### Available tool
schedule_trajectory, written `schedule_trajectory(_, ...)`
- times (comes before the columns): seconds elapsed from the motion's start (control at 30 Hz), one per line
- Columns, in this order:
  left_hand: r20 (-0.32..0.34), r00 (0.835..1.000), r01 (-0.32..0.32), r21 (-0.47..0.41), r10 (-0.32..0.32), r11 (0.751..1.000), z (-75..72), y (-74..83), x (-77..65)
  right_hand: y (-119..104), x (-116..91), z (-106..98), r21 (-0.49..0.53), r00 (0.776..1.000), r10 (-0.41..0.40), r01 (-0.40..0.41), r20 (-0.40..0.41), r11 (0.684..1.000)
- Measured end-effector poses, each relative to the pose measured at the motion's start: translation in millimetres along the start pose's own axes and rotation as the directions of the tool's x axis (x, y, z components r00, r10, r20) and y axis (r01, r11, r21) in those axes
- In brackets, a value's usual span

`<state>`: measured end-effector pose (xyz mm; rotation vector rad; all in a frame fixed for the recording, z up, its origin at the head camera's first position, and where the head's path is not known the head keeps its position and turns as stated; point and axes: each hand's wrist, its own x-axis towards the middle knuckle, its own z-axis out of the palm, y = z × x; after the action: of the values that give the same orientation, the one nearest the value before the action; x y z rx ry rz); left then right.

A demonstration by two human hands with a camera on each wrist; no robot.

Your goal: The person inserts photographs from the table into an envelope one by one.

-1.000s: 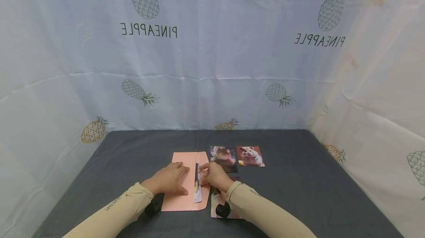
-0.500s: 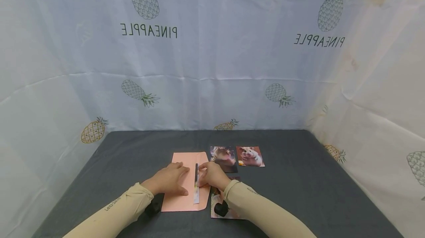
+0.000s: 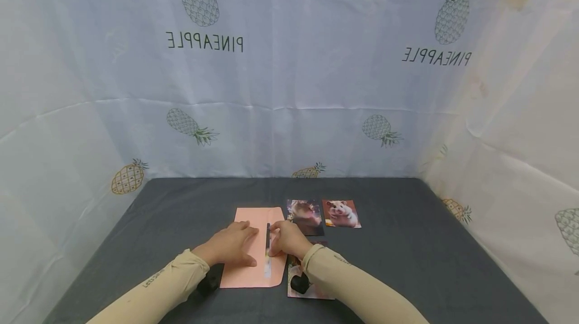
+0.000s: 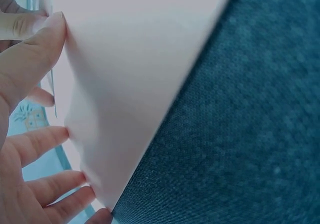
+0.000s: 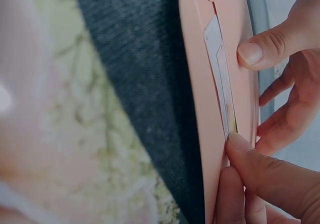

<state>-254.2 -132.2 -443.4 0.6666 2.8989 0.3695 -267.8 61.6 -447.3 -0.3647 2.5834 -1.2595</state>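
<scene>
A pink envelope [image 3: 242, 278] lies on the dark table with its flap side to the right. My left hand [image 3: 229, 246] rests on its body with fingers spread. From its opening shows a narrow strip of a photo card [image 3: 267, 267]; the rest is hidden inside the envelope. My right hand [image 3: 289, 238] is at the card's outer edge, over the flap. In the right wrist view, the thumb and curled fingers of that hand pinch the edge of the card [image 5: 220, 67]. The left wrist view shows the left hand [image 4: 30, 159] along the envelope's pale surface [image 4: 130, 59].
A dark photo [image 3: 305, 216] with a blurry animal lies beyond my right hand, beside a hamster photo [image 3: 342, 213]. Another photo [image 3: 316, 291] lies under my right wrist. A white pineapple-print curtain [image 3: 289, 73] surrounds the grey-black table [image 3: 398, 243].
The photo card has slid left into the envelope, so a narrower strip shows. My right hand has moved slightly left with it. My left hand has stayed in place.
</scene>
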Motion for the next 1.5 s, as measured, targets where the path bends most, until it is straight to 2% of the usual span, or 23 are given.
schedule_trajectory(0.47,0.0,1.0,-0.005,0.016,0.005,1.0,1.6,-1.6,1.3,-1.1,-1.3,-1.5,-0.002,1.0,-0.005,0.005,0.004,1.0)
schedule_trajectory(0.77,-0.007,1.0,-0.01,0.022,0.01,1.0,1.8,-0.7,0.2,-1.8,-5.0,-6.7,0.066,1.0,0.013,-0.014,0.011,0.998)
schedule_trajectory(0.97,-0.014,1.0,-0.019,0.005,0.02,1.0,-2.5,1.8,-1.2,-4.5,-10.2,-18.5,0.093,1.0,-0.003,0.001,0.017,0.996)
schedule_trajectory(1.2,-0.005,1.0,0.0,0.014,0.0,1.0,-3.9,2.6,-1.2,-4.8,-16.9,-35.9,0.256,0.997,-0.047,0.029,0.066,0.966)
schedule_trajectory(1.5,0.0,1.0,0.007,-0.008,-0.007,1.0,-5.8,5.7,-4.5,6.1,-26.5,-59.4,0.381,0.989,-0.139,0.109,0.051,0.918)
